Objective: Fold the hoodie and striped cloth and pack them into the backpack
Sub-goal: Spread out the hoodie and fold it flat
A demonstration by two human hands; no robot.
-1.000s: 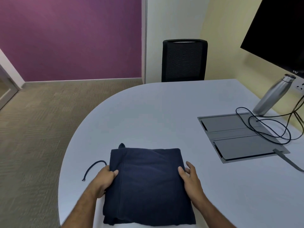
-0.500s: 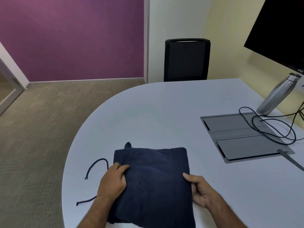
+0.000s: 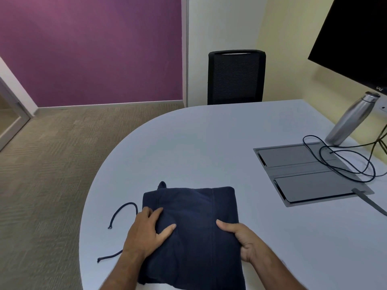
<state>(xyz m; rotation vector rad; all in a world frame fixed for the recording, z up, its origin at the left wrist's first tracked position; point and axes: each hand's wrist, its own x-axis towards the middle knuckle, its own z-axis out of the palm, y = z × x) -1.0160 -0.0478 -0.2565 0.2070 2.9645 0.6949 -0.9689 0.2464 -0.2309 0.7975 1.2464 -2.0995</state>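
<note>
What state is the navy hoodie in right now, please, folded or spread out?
Folded: the hoodie lies as a compact rectangle, both drawstring ends trailing left.

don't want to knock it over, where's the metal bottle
The metal bottle stands at the table's far right edge, under the dark screen, beside the looped black cable.

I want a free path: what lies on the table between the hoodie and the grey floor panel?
Head view: only bare table between hoodie and panel.

Office meeting room, shown by rounded conference table (image 3: pixel 188 143), mesh chair (image 3: pixel 236 77), wall-mounted screen (image 3: pixel 356 38), inset cable box (image 3: pixel 310 174) beyond the hands.
</note>
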